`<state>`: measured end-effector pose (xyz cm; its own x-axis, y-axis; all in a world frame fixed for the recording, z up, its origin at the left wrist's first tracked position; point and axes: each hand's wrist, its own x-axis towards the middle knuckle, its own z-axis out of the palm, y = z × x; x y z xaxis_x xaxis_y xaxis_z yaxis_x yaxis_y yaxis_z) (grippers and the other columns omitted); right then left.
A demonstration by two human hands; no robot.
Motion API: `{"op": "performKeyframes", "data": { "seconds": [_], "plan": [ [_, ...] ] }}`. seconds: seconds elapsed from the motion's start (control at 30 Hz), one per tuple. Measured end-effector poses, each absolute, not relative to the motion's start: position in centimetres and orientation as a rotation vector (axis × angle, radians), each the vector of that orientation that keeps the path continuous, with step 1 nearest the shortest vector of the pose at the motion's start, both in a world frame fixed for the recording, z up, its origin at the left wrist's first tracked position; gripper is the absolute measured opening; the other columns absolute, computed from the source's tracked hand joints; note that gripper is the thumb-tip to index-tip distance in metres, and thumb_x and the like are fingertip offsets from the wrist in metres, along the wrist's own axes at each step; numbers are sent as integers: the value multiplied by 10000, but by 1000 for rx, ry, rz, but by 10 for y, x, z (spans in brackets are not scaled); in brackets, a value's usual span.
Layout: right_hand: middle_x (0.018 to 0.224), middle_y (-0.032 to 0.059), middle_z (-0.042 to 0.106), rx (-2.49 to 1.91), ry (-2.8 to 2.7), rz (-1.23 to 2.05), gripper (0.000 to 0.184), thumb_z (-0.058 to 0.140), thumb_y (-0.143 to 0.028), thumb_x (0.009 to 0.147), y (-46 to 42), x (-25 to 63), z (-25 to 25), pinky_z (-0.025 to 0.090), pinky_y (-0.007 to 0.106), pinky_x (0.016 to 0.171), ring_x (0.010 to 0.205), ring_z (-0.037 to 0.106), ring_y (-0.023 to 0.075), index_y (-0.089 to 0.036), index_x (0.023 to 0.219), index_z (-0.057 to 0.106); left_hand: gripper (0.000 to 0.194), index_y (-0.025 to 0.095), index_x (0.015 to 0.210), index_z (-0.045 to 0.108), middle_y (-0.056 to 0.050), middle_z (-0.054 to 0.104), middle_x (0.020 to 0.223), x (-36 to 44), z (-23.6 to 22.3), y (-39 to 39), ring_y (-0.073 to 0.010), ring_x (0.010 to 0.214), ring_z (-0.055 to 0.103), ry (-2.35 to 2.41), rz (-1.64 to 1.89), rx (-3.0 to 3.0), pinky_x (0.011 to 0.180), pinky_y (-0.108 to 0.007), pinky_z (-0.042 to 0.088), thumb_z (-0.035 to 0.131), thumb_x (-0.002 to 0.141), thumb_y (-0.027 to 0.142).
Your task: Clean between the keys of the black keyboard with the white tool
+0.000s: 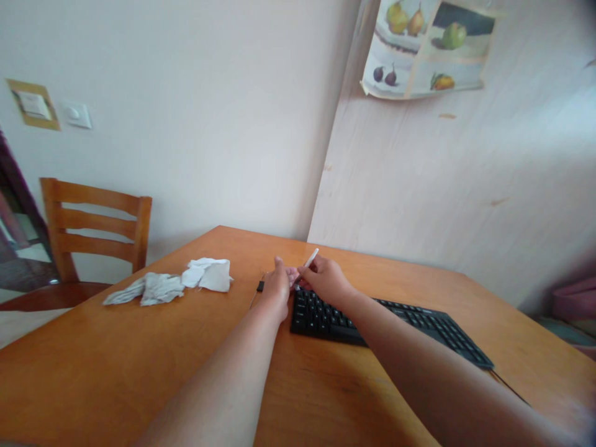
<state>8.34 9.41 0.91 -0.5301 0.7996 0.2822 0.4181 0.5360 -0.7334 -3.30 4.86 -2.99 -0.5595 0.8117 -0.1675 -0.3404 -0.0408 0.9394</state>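
Observation:
My right hand (326, 282) is closed round a slim white pen-shaped tool (311, 257), which tilts with its white end up. The tool's dark lower end points down between my hands, and its tip is too small to make out. My left hand (278, 287) is beside it, thumb raised and apart from the fingers, which reach toward the tool's lower end. Whether anything small lies in its palm is hidden. Both hands are at the far left corner of a black keyboard (326, 321), and my right forearm crosses over the keys.
A small black piece (260, 286) with a thin cord lies left of my left hand. Crumpled white tissue (212, 274) and a greyish cloth (161, 289) lie farther left on the wooden table (195, 354). A wooden chair (100, 220) stands beyond; the keyboard's cable (510, 386) runs right.

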Motion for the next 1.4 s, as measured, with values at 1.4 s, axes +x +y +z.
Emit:
{"op": "performKeyframes", "data": {
  "seconds": [1.4],
  "plan": [
    [662, 47, 706, -738, -1098, 1472, 177, 741, -241, 863, 104, 166, 32, 582, 197, 569, 594, 689, 123, -158, 755, 627, 399, 217, 787, 607, -1, 634, 671, -30, -12, 26, -163, 643, 582, 1739, 1520, 1582, 639, -279, 414, 406, 954, 518]
  ]
}}
